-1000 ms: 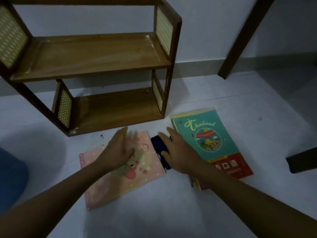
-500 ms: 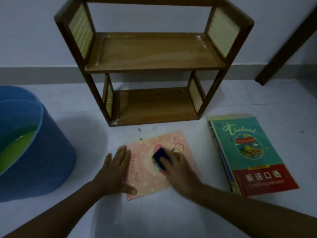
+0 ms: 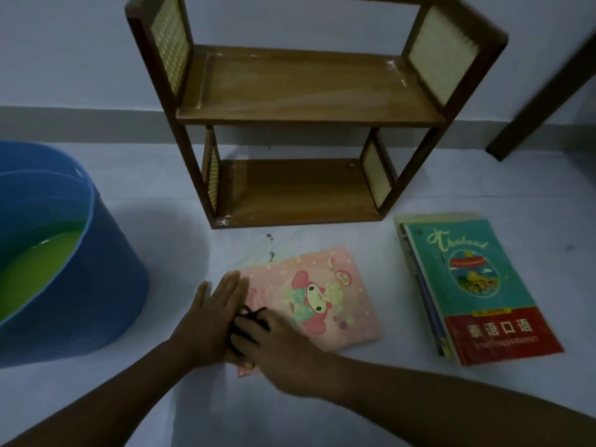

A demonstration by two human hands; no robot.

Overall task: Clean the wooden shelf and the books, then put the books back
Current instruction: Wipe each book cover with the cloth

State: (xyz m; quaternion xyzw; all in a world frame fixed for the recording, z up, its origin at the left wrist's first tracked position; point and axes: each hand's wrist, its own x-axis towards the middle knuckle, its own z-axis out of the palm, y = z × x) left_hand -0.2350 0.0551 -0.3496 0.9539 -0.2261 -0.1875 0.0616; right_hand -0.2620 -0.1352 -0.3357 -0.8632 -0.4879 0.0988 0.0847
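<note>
A pink cartoon book point(image 3: 325, 295) lies flat on the floor in front of the wooden shelf point(image 3: 306, 91), whose two boards hold nothing. My left hand point(image 3: 209, 317) rests flat, fingers together, on the book's left edge. My right hand point(image 3: 277, 350) presses a dark cloth point(image 3: 250, 319) onto the book's lower left part, right beside the left hand. A stack of books topped by a teal and red "Thailand" book point(image 3: 477, 285) lies to the right.
A blue bucket point(image 3: 106, 285) holding yellow-green liquid stands at the left. A dark wooden furniture leg point(image 3: 541, 91) slants at the upper right. Small dark crumbs point(image 3: 270, 245) lie on the white floor between shelf and pink book. The wall is behind the shelf.
My right hand has wiped the dark cloth leftward across the pink book until it meets my left hand. The view has shifted left, bringing the bucket in.
</note>
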